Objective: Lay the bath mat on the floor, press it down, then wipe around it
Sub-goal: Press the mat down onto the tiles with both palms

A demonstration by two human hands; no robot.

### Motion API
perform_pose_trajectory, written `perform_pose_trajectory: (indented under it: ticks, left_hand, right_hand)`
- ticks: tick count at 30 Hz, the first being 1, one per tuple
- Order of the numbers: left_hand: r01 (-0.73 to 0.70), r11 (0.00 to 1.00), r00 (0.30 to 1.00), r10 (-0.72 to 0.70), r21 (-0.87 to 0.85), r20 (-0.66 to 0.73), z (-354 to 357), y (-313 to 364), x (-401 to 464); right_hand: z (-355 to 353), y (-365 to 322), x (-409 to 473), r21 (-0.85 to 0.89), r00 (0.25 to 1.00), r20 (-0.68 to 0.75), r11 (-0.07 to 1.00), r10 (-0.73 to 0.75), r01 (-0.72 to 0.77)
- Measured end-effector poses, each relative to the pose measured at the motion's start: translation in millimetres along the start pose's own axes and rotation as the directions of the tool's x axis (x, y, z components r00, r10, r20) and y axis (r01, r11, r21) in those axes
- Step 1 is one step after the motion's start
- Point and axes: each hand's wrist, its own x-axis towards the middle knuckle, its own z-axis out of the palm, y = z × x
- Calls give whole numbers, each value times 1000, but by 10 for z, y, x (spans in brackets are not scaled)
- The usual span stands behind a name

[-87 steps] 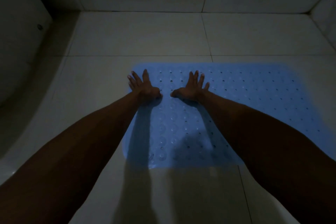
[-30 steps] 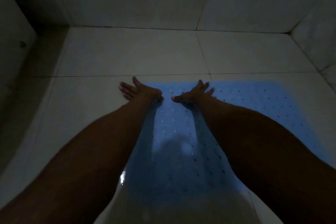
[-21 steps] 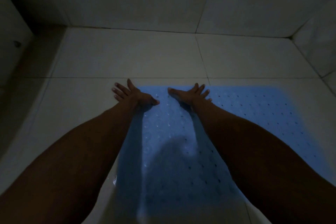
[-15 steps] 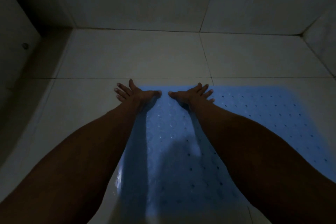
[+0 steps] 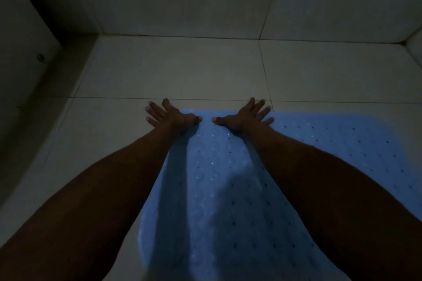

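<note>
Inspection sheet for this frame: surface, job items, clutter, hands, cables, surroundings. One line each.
Surface: pale tiled floor, dim light, grout lines visible.
Job's things: blue bath mat lies flat on the floor, dotted with small holes; no wiping cloth seen.
Clutter: nothing seen.
Grippers: left hand open, fingers spread, over the mat's far left corner with fingers reaching onto the tile; right hand open, palm down at the mat's far edge.
Cables: nothing seen.
Surroundings: tiled wall behind; a curved pale fixture at left with a small round fitting.
</note>
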Motion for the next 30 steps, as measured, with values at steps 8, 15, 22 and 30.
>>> perform_pose_trajectory:
  ticks: [8, 15, 22, 30]
  left_hand:
    - [-357, 930, 934, 356, 85, 21, 179, 49, 52]
    - [-411, 911, 911, 411, 25, -5, 568, 211, -209]
    - [-353, 934, 935, 355, 58, -12, 565, 297, -243]
    - [-223, 964, 974, 226, 142, -3, 565, 580, -292]
  right_hand:
    - [-36, 486, 98, -116, 963, -70, 960, -262, 253]
    - [-154, 813, 186, -185, 962, -41, 948, -271, 259]
    - [-188, 787, 283, -153, 971, -5, 959, -241, 237]
    - [-140, 730, 281, 66, 977, -120, 980, -179, 187]
